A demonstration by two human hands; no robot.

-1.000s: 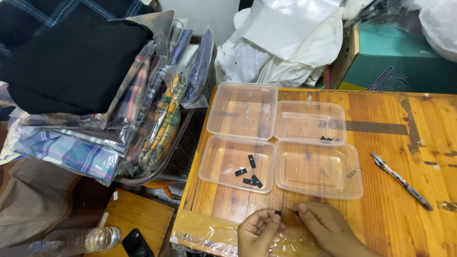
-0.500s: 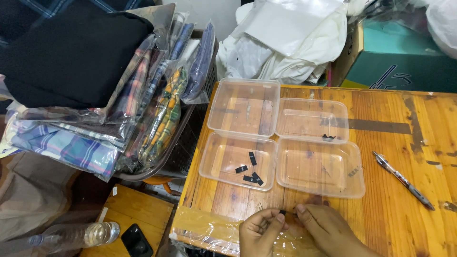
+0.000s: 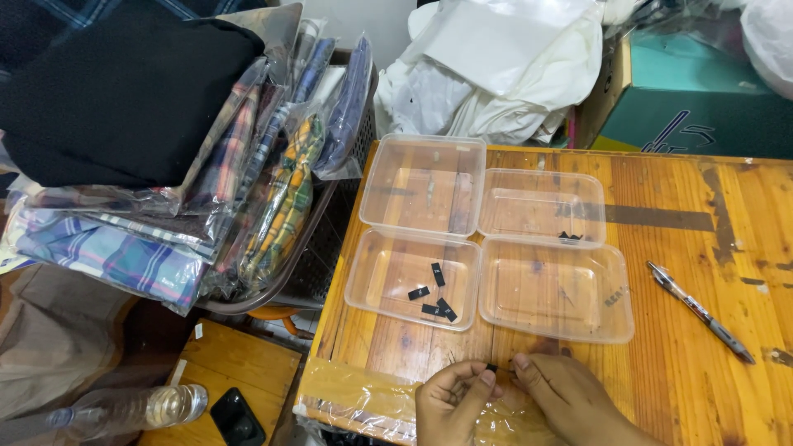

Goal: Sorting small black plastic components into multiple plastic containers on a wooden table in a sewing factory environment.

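At the tabletop's [image 3: 677, 347] near edge, left hand [image 3: 453, 403] and right hand [image 3: 570, 396] pinch one small black piece [image 3: 492, 367] together, just before four clear trays [image 3: 496, 239].

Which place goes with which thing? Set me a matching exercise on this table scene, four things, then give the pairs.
Things:
1. pen
2. plastic bottle
3. small black pieces
4. tiny black piece

Places:
A. in the near-left clear container
B. between the fingertips of both hands
C. on the table's right side
D. down left of the table

Pairs: 1-C, 2-D, 3-A, 4-B
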